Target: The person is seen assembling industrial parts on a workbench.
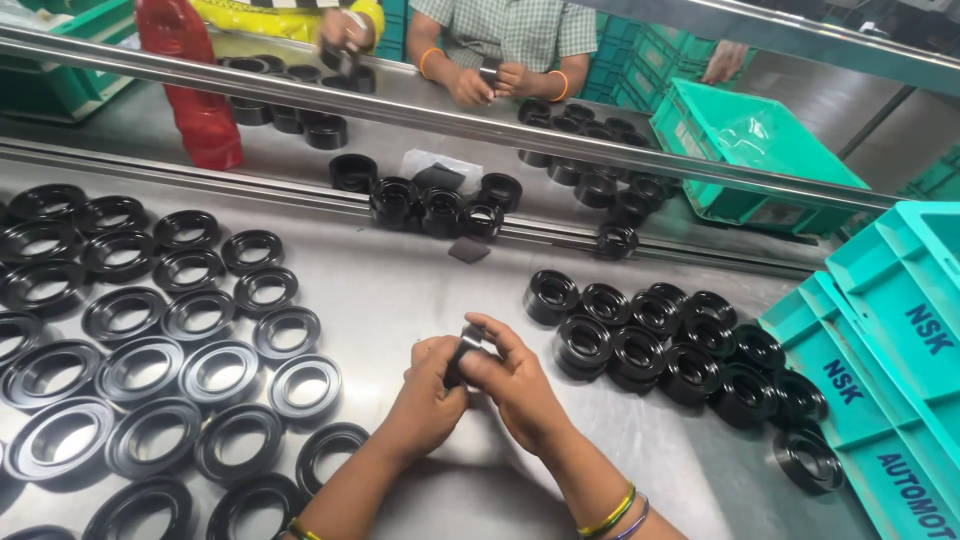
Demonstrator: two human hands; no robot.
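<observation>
While both hands meet over the bench (400, 290), left hand (425, 400) and right hand (515, 385) grip clamped on one black seal ring (466, 350); teal crates (880, 370) at right.

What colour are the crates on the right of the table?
Teal green crates, clearest in the head view.

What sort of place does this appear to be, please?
Probably a factory workbench: rows of flat black rings and a cluster of small black parts cover the steel table, teal crates stand nearby, and both hands hold one part.
</observation>
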